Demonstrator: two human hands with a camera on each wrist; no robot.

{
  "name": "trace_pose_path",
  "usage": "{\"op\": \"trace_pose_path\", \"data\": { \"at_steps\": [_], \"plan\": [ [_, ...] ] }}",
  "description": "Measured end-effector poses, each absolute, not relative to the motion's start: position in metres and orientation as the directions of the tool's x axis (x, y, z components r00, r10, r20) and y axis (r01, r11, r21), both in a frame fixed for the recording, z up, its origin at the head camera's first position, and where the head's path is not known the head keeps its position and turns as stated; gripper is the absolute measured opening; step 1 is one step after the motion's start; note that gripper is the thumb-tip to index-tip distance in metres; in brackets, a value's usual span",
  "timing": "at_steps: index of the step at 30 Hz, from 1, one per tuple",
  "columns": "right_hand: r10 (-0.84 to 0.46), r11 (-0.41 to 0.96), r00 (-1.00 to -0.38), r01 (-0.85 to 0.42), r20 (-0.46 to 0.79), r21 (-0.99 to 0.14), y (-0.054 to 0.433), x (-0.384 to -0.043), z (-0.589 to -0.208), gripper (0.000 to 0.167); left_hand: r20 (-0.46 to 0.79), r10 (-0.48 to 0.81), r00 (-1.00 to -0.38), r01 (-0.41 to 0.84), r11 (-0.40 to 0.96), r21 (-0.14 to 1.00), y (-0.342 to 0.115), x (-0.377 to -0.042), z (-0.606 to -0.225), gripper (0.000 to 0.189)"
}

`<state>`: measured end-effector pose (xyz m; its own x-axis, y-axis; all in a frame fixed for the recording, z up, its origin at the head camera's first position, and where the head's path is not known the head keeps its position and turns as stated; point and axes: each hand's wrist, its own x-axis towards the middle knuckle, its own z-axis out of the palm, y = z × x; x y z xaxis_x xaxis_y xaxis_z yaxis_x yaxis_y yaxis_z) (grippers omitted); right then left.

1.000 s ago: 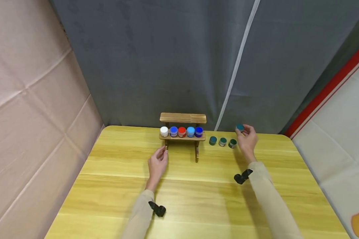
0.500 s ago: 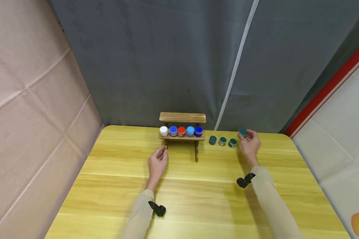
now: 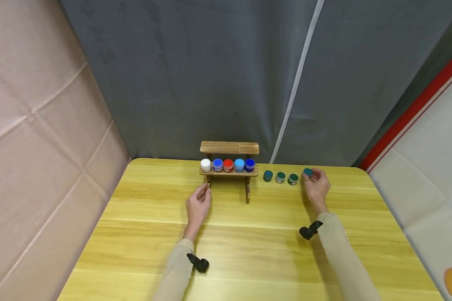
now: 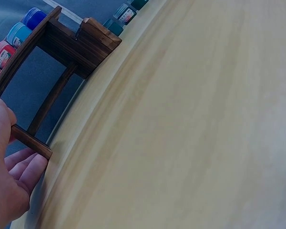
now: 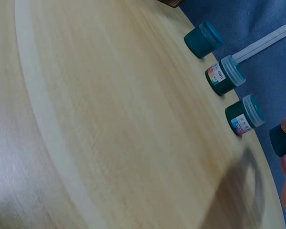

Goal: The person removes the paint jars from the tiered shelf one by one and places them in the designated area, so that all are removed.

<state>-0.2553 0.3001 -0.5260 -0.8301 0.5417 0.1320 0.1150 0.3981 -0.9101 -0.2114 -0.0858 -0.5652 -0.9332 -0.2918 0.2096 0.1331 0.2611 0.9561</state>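
Observation:
A small wooden stand [image 3: 229, 147] with two shelves is at the table's back edge. On its lower shelf sit several paint jars: a white jar [image 3: 205, 165], a red jar [image 3: 228, 165], and others in blues. My left hand [image 3: 198, 206] grips the stand's left leg [image 4: 32, 141] between thumb and fingers. Over to the right, my right hand [image 3: 317, 184] pinches a dark teal paint jar [image 5: 280, 140], held upright by its sides. Three green jars [image 5: 222, 75] stand in a row on the table, just left of that hand.
The wooden table [image 3: 241, 251] runs up to a dark grey curtain [image 3: 196, 83] behind the stand. A pale cloth wall [image 3: 41, 146] borders the left side. On the right hangs a white sheet with a red band [image 3: 418, 108].
My right hand has moved slightly right and down toward the tabletop with the teal jar, near the right end of the row. The left hand has stayed on the stand's leg.

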Motion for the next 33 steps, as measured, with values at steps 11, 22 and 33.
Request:
{"op": "trace_pose_path", "data": {
  "at_steps": [11,22,33],
  "plan": [
    [0.534,0.396,-0.841,0.153,0.091,-0.905,0.303,-0.252,-0.536,0.045,0.231,-0.294,-0.927,0.152,0.267,0.951,-0.087,-0.212,-0.566,0.03],
    [0.524,0.358,-0.852,0.204,0.015,-0.911,0.304,-0.248,-0.542,0.046,0.211,-0.29,-0.933,0.136,0.259,0.956,-0.086,-0.212,-0.564,0.031],
    [0.519,0.416,-0.854,0.206,0.045,-0.886,0.304,-0.248,-0.549,0.046,0.196,-0.293,-0.936,0.12,0.257,0.959,-0.086,-0.212,-0.565,0.031]
  ]
}}
